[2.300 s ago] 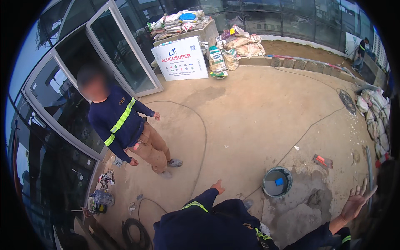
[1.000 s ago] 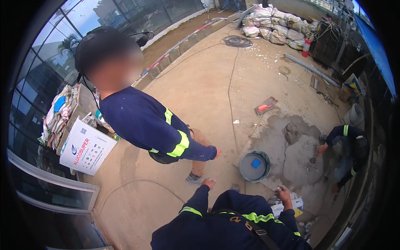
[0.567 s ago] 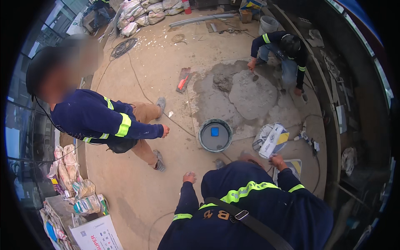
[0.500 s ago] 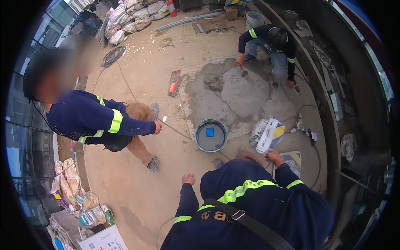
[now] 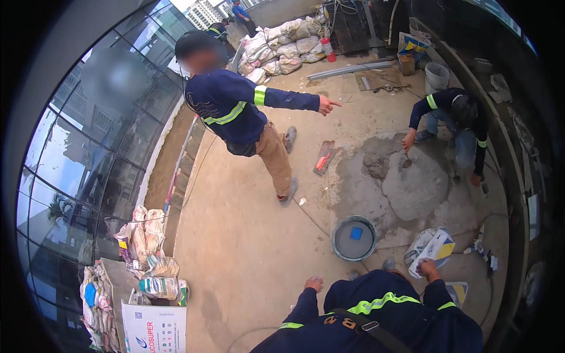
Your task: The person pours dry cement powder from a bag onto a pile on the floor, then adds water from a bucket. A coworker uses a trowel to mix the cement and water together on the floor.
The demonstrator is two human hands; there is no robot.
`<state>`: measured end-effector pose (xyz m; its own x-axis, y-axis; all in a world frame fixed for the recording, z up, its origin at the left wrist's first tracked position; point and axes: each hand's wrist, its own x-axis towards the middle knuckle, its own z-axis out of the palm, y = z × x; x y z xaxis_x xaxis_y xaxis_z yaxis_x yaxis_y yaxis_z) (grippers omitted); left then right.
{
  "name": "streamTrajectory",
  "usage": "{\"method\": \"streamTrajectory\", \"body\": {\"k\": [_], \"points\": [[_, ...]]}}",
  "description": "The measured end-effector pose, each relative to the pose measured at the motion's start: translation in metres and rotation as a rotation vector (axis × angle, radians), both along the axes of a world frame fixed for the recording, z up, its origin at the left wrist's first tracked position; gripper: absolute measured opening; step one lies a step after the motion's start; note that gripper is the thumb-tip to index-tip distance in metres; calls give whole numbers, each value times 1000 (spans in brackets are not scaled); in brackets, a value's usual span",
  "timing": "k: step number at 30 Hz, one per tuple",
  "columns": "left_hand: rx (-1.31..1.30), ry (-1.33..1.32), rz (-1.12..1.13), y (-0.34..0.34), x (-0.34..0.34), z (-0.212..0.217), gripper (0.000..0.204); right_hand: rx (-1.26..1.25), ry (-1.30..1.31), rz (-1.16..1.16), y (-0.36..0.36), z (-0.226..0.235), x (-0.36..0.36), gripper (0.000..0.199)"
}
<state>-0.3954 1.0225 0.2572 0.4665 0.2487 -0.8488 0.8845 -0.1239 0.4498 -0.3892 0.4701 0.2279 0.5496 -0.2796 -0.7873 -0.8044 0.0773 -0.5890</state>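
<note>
My right hand [image 5: 428,269] is closed at the near end of a white bag [image 5: 432,250] with yellow and dark printing, apparently gripping it. My left hand [image 5: 313,283] hangs in front of me with its fingers curled and nothing visible in them. Ahead, between my hands, stands a round dark bucket [image 5: 334,247] of grey liquid, with a blue square thing [image 5: 356,233] in it. Beyond the bucket lies a patch of wet grey mortar [image 5: 415,188]. There a crouching co-worker's hand holds a small trowel [image 5: 406,162] over it.
A standing co-worker [image 5: 232,112] points across the floor at left. A red-handled float [image 5: 324,157] lies near the mortar. Filled sacks [image 5: 285,44], a metal channel [image 5: 350,70] and a pale bucket [image 5: 436,78] are farther back. More bags [image 5: 154,235] sit at left; a cable [image 5: 312,220] crosses the floor.
The view has swung left, shifting the scene rightward. The standing co-worker has raised an arm, now pointing. The white bag has come slightly closer to me with my right hand.
</note>
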Motion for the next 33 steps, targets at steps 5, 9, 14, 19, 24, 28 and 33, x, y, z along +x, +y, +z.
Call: {"method": "streamTrajectory", "body": {"k": [5, 9, 14, 19, 24, 28, 33], "points": [[-6, -30, -13, -22, -8, 11, 45, 52, -22, 52, -12, -3, 14, 12], [4, -19, -21, -27, -15, 17, 45, 75, -15, 93, -13, -10, 27, 11], [20, 26, 15, -28, -17, 23, 41, 53, 24, 115, -14, -22, 32, 18], [22, -49, -22, -24, -8, 24, 39, -107, -15, 222, -16, -45, 29, 20], [4, 7, -94, -3, 18, 15, 36, -230, -205, 338, -18, -55, 24, 21], [-12, -10, -113, 27, 49, -2, 32, -181, -34, 136, 4, -26, 18, 25], [-57, -143, -122, 69, 78, -26, 42, -121, -51, -15, 49, 22, -9, 25]]}}
